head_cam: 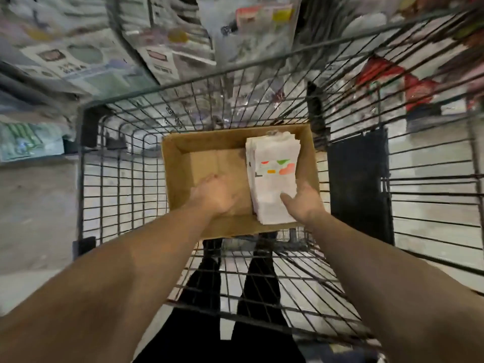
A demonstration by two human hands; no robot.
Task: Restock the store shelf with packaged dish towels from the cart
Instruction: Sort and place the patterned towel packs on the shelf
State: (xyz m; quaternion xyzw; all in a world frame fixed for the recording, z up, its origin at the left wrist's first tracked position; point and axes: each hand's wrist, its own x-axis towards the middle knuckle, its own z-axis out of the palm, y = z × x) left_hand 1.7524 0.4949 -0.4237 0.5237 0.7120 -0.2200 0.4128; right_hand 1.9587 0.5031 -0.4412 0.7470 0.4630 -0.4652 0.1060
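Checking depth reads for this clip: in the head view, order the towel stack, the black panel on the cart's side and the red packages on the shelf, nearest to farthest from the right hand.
1. Towel stack: touching the right hand, in the box.
2. Black panel: on the cart's right side.
3. Red packages: upper right, beyond the cart.

Cardboard box (183, 163): plain tan-brown, darker on shaded inner walls. Towel packs (272, 174): white, top one with small red, green, orange and pink shapes near middle. Cart (110, 184): dark grey-black wire grid; solid black panel (358, 189) on right side. Floor (34, 205): pale grey. Trousers (209, 297): black. Shelf goods (78, 56): blurred, mostly white-grey wrappers; red packs (398, 79) at upper right.
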